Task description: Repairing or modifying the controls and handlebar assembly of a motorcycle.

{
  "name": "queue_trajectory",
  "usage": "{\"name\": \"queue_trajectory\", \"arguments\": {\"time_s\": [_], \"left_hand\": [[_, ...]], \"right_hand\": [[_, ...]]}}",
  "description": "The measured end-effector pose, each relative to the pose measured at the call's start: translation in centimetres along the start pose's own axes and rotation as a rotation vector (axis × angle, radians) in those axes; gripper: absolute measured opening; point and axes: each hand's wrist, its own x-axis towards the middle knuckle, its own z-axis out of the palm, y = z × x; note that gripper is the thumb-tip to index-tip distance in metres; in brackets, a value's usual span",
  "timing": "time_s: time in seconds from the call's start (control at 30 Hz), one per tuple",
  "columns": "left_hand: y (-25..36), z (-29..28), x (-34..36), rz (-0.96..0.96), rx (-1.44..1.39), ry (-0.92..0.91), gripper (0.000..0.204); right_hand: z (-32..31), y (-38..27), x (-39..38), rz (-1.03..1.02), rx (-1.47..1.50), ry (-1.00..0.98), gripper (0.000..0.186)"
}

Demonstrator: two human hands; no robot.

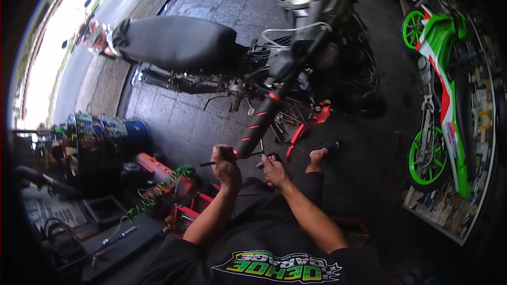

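My left hand is closed around a thin dark rod, whose end sticks out to the left. It rests right by the outer end of a black handlebar grip with red stripes. To the right, the fingers of my right hand are curled by the other end of a thin bar; a small dark thing shows at them, too unclear to name. A slim metal shaft rises just above these fingers. The grip belongs to a motorcycle with a long black seat, standing ahead of me.
Red motorcycle parts lie beyond my right hand, near my foot. A coiled green air hose and a red toolbox are at lower left. A green minibike stands at right by a glass display case.
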Motion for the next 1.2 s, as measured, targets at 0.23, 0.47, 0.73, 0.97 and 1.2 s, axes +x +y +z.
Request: {"name": "queue_trajectory", "arguments": {"time_s": [0.23, 0.47, 0.73, 0.97, 1.2], "left_hand": [[-5.2, -2.6, -3.9, -0.086, -0.076, -0.152, 0.038], [-13.3, -5.5, -5.8, 0.315, 0.511, -0.175, 0.049], [-29.9, -9.2, -8.6, -0.437, 0.308, 0.162, 0.077], [-38.4, -11.2, -11.1, -0.779, 0.044, 0.207, 0.060], [-40.0, -9.8, -10.8, -0.891, 0.058, 0.060, 0.051]], "right_hand": [[0.8, 1.4, 2.6, 0.368, 0.572, -0.214, 0.048], [-2.0, 9.9, 11.4, 0.262, 0.166, -0.077, 0.019], [-6.6, 15.3, 28.3, 0.320, -0.731, 0.201, 0.037], [-13.1, 19.2, 48.8, -0.194, -1.462, 0.406, 0.054], [-16.4, 21.0, 58.8, -0.391, -1.444, 0.377, 0.046]]}}
